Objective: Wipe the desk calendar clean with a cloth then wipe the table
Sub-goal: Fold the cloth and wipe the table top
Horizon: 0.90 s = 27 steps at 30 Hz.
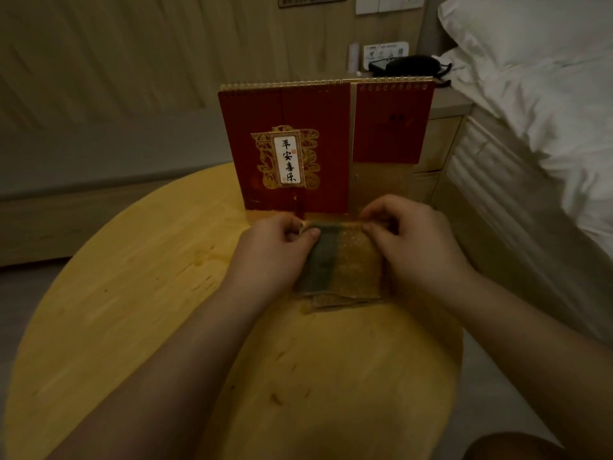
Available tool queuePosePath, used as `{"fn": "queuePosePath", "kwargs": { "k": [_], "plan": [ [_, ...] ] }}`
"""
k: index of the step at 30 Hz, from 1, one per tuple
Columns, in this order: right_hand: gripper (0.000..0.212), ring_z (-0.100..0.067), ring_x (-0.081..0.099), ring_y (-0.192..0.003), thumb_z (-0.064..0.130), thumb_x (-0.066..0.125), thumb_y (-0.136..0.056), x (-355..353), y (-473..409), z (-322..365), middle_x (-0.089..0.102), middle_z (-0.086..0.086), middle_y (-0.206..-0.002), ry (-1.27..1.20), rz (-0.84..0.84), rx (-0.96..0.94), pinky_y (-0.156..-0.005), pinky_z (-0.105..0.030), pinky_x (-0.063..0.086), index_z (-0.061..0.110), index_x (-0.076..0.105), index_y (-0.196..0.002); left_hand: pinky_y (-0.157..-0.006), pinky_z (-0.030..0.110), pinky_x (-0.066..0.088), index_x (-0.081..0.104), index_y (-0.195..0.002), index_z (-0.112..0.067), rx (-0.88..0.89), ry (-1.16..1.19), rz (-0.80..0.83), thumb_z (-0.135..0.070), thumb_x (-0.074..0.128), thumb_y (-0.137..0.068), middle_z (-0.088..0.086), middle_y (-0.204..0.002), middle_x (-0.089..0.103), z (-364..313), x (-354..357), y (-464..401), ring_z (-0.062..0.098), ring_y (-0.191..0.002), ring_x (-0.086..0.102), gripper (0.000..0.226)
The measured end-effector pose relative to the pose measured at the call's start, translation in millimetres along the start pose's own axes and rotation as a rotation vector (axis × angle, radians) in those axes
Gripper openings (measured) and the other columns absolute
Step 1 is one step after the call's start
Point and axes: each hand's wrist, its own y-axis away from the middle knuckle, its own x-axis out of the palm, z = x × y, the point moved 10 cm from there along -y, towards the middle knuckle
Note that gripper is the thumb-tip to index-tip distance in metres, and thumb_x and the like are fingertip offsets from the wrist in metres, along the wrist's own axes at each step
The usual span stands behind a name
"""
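Observation:
A red spiral-bound desk calendar point(318, 147) with a gold ornament and a white label stands upright at the far side of the round wooden table point(139, 293). Just in front of it lies a folded yellow cloth point(348, 267) with a grey-green stripe. My left hand point(275, 250) pinches the cloth's upper left corner between thumb and fingers. My right hand point(411, 240) grips its upper right edge with curled fingers. The cloth's lower part rests on the table between my wrists.
A bed with white bedding point(537, 111) stands close on the right. Behind the calendar is a bedside cabinet point(447, 121) with a dark object point(408, 66) on top. A wooden wall panel point(116, 61) and wall sockets point(388, 3) lie beyond.

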Motion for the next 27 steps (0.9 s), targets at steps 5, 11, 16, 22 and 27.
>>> {"fn": "queuePosePath", "kwargs": {
  "k": [5,11,16,22,27],
  "plan": [
    [0.028,-0.028,0.059,-0.122,0.013,0.057,-0.106,27,4,11,0.065,-0.01,-0.133,0.371,0.067,-0.194,-0.099,-0.032,0.048,0.013,0.069,-0.131,-0.056,0.026,0.042,0.07,-0.099,-0.029,0.047,-0.269,-0.068,-0.043,0.066,-0.099,-0.017,-0.079,0.06,-4,5,-6,0.012,-0.08,0.06,0.015],
    [0.061,-0.031,0.011,-0.16,0.058,0.012,-0.107,102,37,8,0.011,-0.006,-0.175,0.609,0.494,-0.347,-0.129,-0.048,0.01,0.039,0.002,-0.164,-0.083,0.026,0.05,0.061,-0.139,-0.035,0.102,-0.29,-0.103,-0.045,0.057,-0.101,-0.014,-0.123,0.07,13,-54,32,0.002,-0.099,0.061,0.039],
    [0.074,-0.024,-0.019,-0.16,0.072,-0.006,-0.095,117,40,-4,-0.018,0.002,-0.174,0.611,0.592,-0.317,-0.123,-0.04,-0.017,0.044,-0.016,-0.162,-0.114,0.024,0.026,0.032,-0.158,-0.041,0.014,-0.532,0.159,-0.073,0.023,-0.085,-0.022,-0.16,0.032,107,-100,97,0.002,-0.147,0.025,0.08],
    [0.066,-0.027,-0.022,-0.158,0.071,0.004,-0.102,185,33,46,-0.024,0.004,-0.173,0.585,0.679,-0.361,-0.116,-0.039,-0.021,0.047,-0.019,-0.159,-0.128,0.044,-0.006,-0.031,-0.147,-0.044,-0.144,-0.657,0.252,-0.08,-0.001,-0.081,-0.015,-0.163,-0.035,194,-104,132,0.015,-0.152,-0.025,0.081],
    [0.068,-0.031,-0.021,-0.159,0.07,0.01,-0.104,260,-5,101,-0.023,0.001,-0.173,0.606,0.744,-0.363,-0.126,-0.05,-0.01,0.044,-0.017,-0.161,-0.123,0.035,-0.013,-0.026,-0.157,-0.036,-0.081,-0.651,0.129,-0.078,-0.005,-0.088,-0.019,-0.159,-0.035,192,-103,136,0.008,-0.148,-0.029,0.084]
  ]
}}
